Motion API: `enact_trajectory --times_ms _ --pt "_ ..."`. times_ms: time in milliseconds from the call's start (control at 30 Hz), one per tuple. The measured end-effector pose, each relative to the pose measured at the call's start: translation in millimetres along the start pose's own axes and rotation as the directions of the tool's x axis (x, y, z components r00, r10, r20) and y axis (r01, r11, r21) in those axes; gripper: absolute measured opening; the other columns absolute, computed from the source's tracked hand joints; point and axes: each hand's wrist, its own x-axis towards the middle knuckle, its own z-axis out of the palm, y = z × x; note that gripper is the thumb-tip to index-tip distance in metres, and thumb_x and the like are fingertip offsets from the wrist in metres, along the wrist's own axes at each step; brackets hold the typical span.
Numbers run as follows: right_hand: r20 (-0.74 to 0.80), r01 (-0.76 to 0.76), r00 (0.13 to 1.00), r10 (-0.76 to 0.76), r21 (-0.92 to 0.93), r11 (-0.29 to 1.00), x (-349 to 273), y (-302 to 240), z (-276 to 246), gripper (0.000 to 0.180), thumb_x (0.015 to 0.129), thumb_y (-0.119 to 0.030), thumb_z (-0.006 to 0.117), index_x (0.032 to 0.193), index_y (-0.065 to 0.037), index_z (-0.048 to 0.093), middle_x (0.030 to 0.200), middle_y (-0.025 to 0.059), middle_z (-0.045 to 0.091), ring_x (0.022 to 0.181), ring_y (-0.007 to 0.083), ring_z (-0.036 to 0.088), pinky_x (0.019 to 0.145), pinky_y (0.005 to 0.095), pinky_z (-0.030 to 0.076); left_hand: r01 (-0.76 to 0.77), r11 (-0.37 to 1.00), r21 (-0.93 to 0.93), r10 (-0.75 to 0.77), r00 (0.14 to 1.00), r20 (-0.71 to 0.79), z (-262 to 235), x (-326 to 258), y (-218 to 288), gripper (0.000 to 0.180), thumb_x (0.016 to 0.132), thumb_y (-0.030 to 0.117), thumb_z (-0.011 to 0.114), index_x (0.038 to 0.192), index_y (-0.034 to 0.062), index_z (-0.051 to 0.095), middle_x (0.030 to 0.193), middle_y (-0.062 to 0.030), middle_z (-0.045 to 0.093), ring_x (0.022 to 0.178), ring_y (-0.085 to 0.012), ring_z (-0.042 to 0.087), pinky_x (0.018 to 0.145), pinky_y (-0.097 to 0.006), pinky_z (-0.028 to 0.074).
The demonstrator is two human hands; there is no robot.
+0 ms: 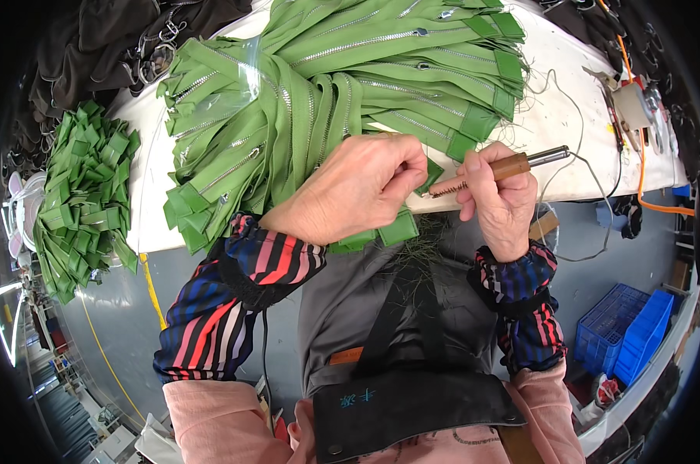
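Note:
A big heap of green zippers [311, 100] with silvery teeth is spread over the white table, their ends capped with green tabs. My left hand [357, 185] lies across the heap's near edge, thumb and fingers pinched together at a green zipper end [429, 176]. In my right hand [504, 193] is a wooden-handled heated pen [508, 167], with a metal rod at its back and a coppery coil at its tip. That coil points left, close to the zipper end by my left fingertips. Loose green threads [423, 255] cling to my dark apron below.
Another bundle of green zippers [87, 193] hangs at the left. Dark garments [118, 39] are piled far left. A thin wire [582, 131] loops right of my right hand, near a thread spool [634, 107]. Blue crates [620, 332] stand on the floor at right.

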Motion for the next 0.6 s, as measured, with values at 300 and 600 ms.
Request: enact_trajectory --times_ms 300,600 --pt "0.014 0.01 1.0 -0.009 -0.044 0.999 0 1 -1 0.021 0.09 -0.015 0.054 0.077 0.001 0.056 0.07 0.0029 0.055 0.047 0.005 0.049 0.039 0.0174 0.039 -0.018 1.0 -0.011 0.017 1.0 -0.015 3 0 -3 0.005 0.079 0.001 0.058 0.082 -0.0025 0.055 0.068 -0.0101 0.056 0.059 -0.0153 0.053 0.056 -0.028 0.043" --pt "-0.091 0.048 0.995 -0.037 0.117 0.992 1 2 -6 0.019 0.092 -0.016 0.05 0.079 -0.002 0.051 0.068 0.0028 0.054 0.043 0.0091 0.05 0.037 0.0194 0.04 0.049 0.983 -0.176 -0.018 0.984 0.178 -10 -11 8 0.006 0.082 0.004 0.058 0.08 0.0001 0.055 0.085 -0.0084 0.058 0.078 -0.0182 0.055 0.072 -0.03 0.043"
